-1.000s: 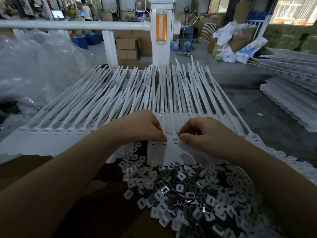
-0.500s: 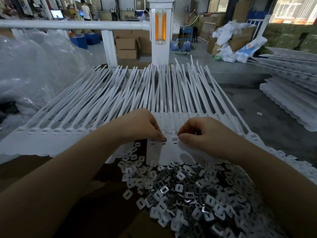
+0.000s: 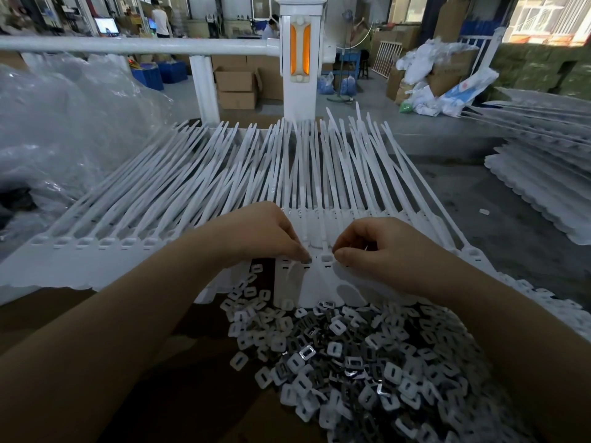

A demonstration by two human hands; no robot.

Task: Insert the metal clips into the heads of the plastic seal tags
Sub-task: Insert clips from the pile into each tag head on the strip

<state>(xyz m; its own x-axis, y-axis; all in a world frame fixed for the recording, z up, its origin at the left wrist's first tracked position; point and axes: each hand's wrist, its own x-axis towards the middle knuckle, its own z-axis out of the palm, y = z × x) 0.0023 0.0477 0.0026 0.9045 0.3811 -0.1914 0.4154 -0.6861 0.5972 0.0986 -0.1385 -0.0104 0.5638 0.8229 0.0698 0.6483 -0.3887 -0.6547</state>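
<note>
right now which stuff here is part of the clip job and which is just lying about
In the job:
- seal tags, fanned out in a row
- tag head between the two hands
- pile of metal clips
- left hand, fingertips down on the row of heads
- right hand, fingers curled beside that head

Lying about:
- clear plastic bags
- cardboard boxes
- stacked tags on the right

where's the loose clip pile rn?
In the head view, the heap of small silver metal clips and white plastic squares lies bottom centre-right on the brown cardboard surface, just below the white plastic seal tag row and both hands.
</note>
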